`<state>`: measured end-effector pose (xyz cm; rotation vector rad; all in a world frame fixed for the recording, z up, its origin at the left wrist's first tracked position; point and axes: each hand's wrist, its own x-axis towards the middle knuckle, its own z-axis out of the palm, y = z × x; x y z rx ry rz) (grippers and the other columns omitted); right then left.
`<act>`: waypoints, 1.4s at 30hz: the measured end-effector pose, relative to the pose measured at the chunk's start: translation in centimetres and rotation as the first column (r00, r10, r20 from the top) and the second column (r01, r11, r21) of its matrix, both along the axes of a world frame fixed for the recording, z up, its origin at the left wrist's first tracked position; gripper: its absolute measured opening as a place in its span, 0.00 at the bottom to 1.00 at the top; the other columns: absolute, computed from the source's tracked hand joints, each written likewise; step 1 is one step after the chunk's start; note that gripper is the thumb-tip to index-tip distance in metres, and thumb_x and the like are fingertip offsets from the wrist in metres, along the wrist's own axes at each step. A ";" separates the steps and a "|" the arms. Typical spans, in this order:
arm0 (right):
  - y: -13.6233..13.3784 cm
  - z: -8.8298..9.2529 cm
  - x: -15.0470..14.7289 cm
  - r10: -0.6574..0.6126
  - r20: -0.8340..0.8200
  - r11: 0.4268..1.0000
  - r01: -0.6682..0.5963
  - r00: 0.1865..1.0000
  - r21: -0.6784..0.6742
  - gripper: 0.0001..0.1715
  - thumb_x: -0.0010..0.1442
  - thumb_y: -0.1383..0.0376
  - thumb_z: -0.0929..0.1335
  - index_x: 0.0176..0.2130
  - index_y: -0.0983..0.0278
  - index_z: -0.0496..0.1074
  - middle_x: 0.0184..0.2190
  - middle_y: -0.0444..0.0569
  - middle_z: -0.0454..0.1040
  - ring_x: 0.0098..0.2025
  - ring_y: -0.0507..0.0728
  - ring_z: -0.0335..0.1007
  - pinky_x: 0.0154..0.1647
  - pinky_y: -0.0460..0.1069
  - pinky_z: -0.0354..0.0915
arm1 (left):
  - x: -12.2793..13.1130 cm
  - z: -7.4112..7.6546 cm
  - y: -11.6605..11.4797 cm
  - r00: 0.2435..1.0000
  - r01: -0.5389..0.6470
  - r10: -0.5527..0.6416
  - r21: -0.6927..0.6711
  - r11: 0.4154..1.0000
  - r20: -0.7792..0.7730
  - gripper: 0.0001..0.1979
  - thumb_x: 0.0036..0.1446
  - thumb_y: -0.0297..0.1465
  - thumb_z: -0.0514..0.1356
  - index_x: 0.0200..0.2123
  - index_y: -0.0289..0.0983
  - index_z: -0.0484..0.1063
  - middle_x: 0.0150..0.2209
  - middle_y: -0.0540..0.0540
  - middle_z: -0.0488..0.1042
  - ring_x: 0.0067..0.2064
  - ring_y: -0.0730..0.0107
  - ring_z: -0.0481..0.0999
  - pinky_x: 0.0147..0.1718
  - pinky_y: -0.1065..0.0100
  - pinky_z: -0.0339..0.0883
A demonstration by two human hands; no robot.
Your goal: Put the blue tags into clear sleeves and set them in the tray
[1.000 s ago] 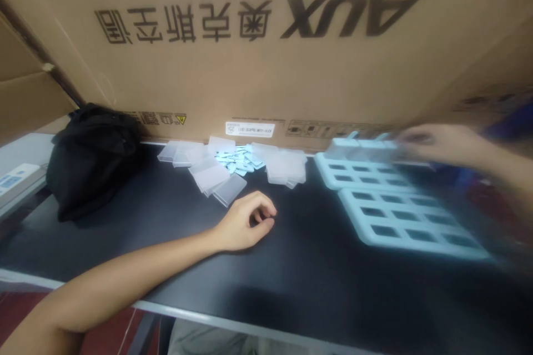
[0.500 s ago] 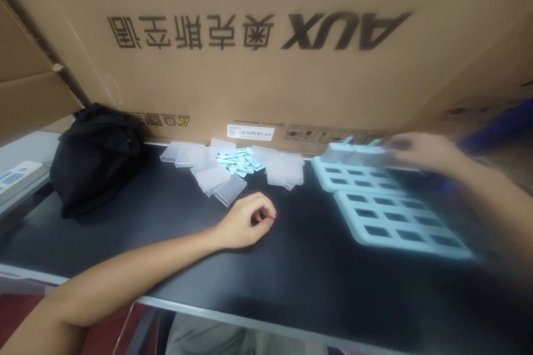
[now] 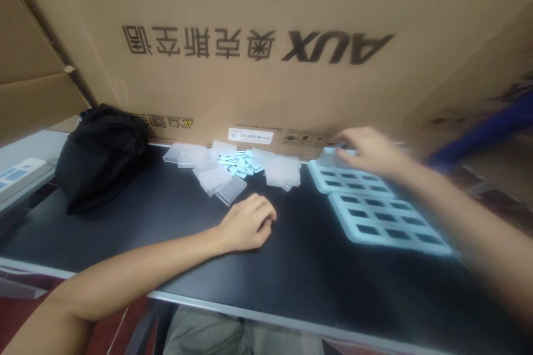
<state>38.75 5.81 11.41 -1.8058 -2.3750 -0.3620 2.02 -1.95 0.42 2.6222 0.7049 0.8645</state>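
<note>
Two bare hands work over a black counter [image 3: 303, 266]. Far right, the right hand [image 3: 368, 149] bends its fingers over a clear case [image 3: 326, 160] standing in the back row of the rear blue tray [image 3: 317, 179]; whether they grip it cannot be told. The left hand [image 3: 252, 223] rests in a loose fist, nothing visible inside. Filling looks barely begun: the front tray's [image 3: 342, 217] openings show no cases, and loose clear cases [image 3: 283, 171] surround small blue pieces [image 3: 241, 164].

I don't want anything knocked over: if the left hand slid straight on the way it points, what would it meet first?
The left hand would probably cross the black tabletop to the near blue tray or far blue tray, around the line between them; which first is unclear.
</note>
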 end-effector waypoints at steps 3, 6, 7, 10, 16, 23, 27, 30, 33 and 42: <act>0.0 -1.0 -6.2 0.190 -0.033 0.967 -0.193 0.981 -0.164 0.29 0.65 0.53 0.62 0.56 0.69 0.73 0.54 0.63 0.77 0.57 0.70 0.70 0.59 0.62 0.66 | 0.1 0.2 -0.3 0.995 0.003 0.006 0.093 0.996 -0.102 0.05 0.64 0.26 0.55 0.41 0.38 0.70 0.42 0.45 0.76 0.43 0.62 0.71 0.44 0.62 0.68; 0.4 -1.8 -10.0 0.244 -0.096 0.927 -0.261 0.965 -0.271 0.34 0.61 0.51 0.67 0.60 0.68 0.71 0.57 0.62 0.75 0.59 0.70 0.69 0.59 0.62 0.67 | 0.2 0.3 -0.5 0.985 0.010 0.016 0.149 0.989 -0.173 0.06 0.65 0.27 0.55 0.42 0.38 0.70 0.43 0.45 0.76 0.44 0.62 0.71 0.42 0.62 0.67; 0.6 -1.9 -10.7 0.242 -0.108 0.920 -0.264 0.964 -0.291 0.36 0.60 0.50 0.68 0.61 0.67 0.70 0.57 0.62 0.75 0.60 0.71 0.69 0.60 0.62 0.67 | 0.2 0.3 -0.5 0.982 0.010 0.021 0.162 0.987 -0.187 0.06 0.65 0.28 0.55 0.42 0.38 0.70 0.43 0.45 0.76 0.44 0.62 0.72 0.42 0.62 0.67; 1.2 -2.2 -11.8 0.207 -0.115 0.909 -0.234 0.972 -0.345 0.42 0.56 0.49 0.71 0.63 0.67 0.69 0.58 0.64 0.73 0.60 0.71 0.69 0.59 0.62 0.67 | 0.2 0.2 -0.5 0.977 0.008 0.033 0.191 0.982 -0.209 0.06 0.65 0.28 0.55 0.43 0.38 0.70 0.43 0.45 0.76 0.44 0.61 0.72 0.41 0.61 0.66; 2.0 -2.6 -11.7 0.211 -0.166 0.909 -0.256 0.963 -0.329 0.37 0.56 0.52 0.72 0.60 0.64 0.71 0.55 0.62 0.76 0.56 0.69 0.74 0.56 0.63 0.70 | 0.1 0.0 -0.4 0.972 0.011 0.041 0.215 0.977 -0.233 0.07 0.66 0.30 0.54 0.44 0.38 0.71 0.44 0.45 0.75 0.45 0.61 0.72 0.42 0.61 0.65; 2.2 -2.9 -10.5 0.258 -0.195 0.932 -0.297 0.946 -0.210 0.32 0.58 0.51 0.71 0.57 0.62 0.72 0.54 0.58 0.79 0.54 0.68 0.76 0.55 0.63 0.72 | 0.0 0.1 -0.5 0.967 0.009 0.052 0.239 0.971 -0.249 0.07 0.66 0.30 0.54 0.44 0.37 0.71 0.44 0.44 0.76 0.46 0.60 0.72 0.42 0.60 0.66; 0.8 -2.4 -10.1 0.224 -0.264 0.968 -0.246 0.938 -0.054 0.32 0.59 0.49 0.70 0.57 0.63 0.72 0.53 0.59 0.79 0.53 0.69 0.77 0.54 0.64 0.72 | -0.7 2.3 1.3 0.958 -0.059 0.131 0.271 0.961 -0.257 0.09 0.67 0.30 0.54 0.46 0.36 0.72 0.45 0.42 0.77 0.48 0.58 0.73 0.46 0.58 0.68; -1.3 -2.2 -9.9 0.200 -0.331 0.980 -0.184 0.922 0.078 0.32 0.59 0.46 0.70 0.55 0.63 0.72 0.50 0.59 0.80 0.49 0.69 0.78 0.50 0.64 0.74 | -1.6 4.8 4.2 0.929 -0.231 0.285 0.234 0.944 -0.234 0.10 0.67 0.31 0.54 0.47 0.36 0.73 0.47 0.41 0.78 0.50 0.56 0.74 0.50 0.57 0.68; -3.8 -2.9 -9.9 0.213 -0.407 0.971 -0.146 0.888 0.188 0.32 0.59 0.46 0.71 0.55 0.63 0.71 0.49 0.59 0.80 0.46 0.67 0.79 0.46 0.61 0.75 | -2.1 6.8 7.5 0.868 -0.302 0.367 0.230 0.925 -0.334 0.13 0.66 0.31 0.56 0.50 0.35 0.75 0.49 0.40 0.79 0.53 0.53 0.74 0.52 0.55 0.69; -7.9 -6.8 -10.5 0.265 -0.498 0.938 -0.102 0.825 0.330 0.27 0.61 0.51 0.72 0.54 0.62 0.70 0.45 0.55 0.80 0.43 0.63 0.79 0.41 0.55 0.75 | -1.1 8.1 12.6 0.670 -0.282 0.288 0.124 0.951 -0.684 0.14 0.58 0.33 0.65 0.48 0.40 0.82 0.47 0.38 0.81 0.46 0.54 0.78 0.44 0.60 0.69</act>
